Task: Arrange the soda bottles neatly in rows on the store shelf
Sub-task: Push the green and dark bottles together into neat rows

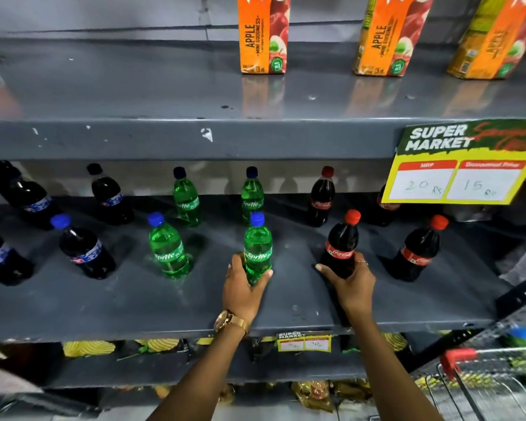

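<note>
Step in hand looks like front-row alignment: both hands are on bottles on the grey metal middle shelf [134, 305]. Left hand [244, 291] is wrapped around the base of the green plastic Sprite bottle with blue cap [257, 247], thumb on one side, fingers curled on the other. Right hand [351, 284] is curled around the lower body of the dark Coca-Cola bottle with red cap [342, 243], a ring on 1 finger. Both bottles stand upright in the front row, well apart from each other.

2 rows are visible: dark blue-label colas at left (brand too blurred to read), then 2 Sprite per row, then Coca-Cola at right. Gaps are uneven, so the next move likely calls for sliding the held pair sideways or forward until spacing matches the neighbours, keeping them upright.

Readable text: orange "APPLE" juice cartons [263, 34] on the upper shelf; yellow-green price card [462, 165] reads "SUPER MARKET", handwritten "20 Rs" and "15 Rs"
</note>
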The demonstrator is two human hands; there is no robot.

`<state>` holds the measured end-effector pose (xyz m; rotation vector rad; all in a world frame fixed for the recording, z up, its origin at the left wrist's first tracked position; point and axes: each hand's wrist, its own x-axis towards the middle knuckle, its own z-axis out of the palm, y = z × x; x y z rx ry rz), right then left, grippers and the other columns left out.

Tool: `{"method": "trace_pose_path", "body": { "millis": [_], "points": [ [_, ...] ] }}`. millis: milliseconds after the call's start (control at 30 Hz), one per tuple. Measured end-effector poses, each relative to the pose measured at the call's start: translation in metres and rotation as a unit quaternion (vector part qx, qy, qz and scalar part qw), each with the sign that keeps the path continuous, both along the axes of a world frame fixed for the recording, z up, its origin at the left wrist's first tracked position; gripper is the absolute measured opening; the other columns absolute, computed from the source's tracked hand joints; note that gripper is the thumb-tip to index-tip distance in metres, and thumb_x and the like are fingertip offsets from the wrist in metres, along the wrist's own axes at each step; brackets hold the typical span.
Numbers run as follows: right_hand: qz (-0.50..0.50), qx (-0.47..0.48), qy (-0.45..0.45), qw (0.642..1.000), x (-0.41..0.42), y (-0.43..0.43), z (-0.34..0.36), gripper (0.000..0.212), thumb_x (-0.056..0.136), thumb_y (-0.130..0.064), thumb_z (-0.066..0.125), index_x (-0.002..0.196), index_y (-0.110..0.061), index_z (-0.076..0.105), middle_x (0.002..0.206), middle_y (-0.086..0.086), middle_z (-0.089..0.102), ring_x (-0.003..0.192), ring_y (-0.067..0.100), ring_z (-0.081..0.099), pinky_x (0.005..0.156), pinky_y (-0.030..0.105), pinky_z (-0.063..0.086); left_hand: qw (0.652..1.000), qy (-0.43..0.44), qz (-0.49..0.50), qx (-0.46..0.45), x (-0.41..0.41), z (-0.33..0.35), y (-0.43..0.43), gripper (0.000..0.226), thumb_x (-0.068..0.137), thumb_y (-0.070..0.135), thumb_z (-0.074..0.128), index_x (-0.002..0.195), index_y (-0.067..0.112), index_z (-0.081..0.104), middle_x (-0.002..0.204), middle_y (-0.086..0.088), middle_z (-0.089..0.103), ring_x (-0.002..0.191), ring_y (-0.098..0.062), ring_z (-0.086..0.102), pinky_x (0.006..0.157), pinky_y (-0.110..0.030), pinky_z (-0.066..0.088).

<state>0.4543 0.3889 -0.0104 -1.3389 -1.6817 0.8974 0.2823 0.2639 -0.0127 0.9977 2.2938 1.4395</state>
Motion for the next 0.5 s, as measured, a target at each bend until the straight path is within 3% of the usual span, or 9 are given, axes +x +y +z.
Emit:
{"method": "trace_pose_path", "body": {
  "millis": [100,267,500],
  "points": [
    [0.011,0.0,-0.004,1.0,0.0007,0.0021,-0.0015,0.061,0.062,-0.034,0.086,0.11,-0.009,0.059,0.106,0.016,0.07,0.099,0.032,0.064,0.086,0.044,0.053,1.0,0.009,-0.01,-0.004,-0.0022,-0.0008,-0.0016,0.054,0.068,0.054,0.066,0.106,0.025,0.041,0.103,-0.006,0.068,0.092,-0.028,0.064,0.074,-0.04,0.055],
    [0.009,0.011,-0.02,1.0,-0.0008,0.0016,-0.0014,0.061,0.065,-0.034,0.085,0.112,-0.007,0.058,0.107,0.019,0.069,0.101,0.035,0.062,0.086,0.044,0.052,0.998,0.051,-0.02,-0.013,-0.0053,0.0012,-0.0025,0.052,0.073,0.046,0.07,0.108,0.019,0.043,0.102,-0.007,0.069,0.092,-0.03,0.064,0.076,-0.041,0.053],
    [-0.002,-0.002,-0.021,1.0,-0.0032,0.0004,-0.0025,0.065,0.062,-0.04,0.085,0.111,-0.01,0.056,0.107,0.018,0.068,0.103,0.035,0.062,0.089,0.048,0.052,0.998,0.066,-0.011,0.001,-0.0071,0.0005,-0.0032,0.058,0.066,0.06,0.06,0.103,0.018,0.044,0.097,-0.004,0.069,0.089,-0.03,0.063,0.08,-0.046,0.052]
  ]
}}
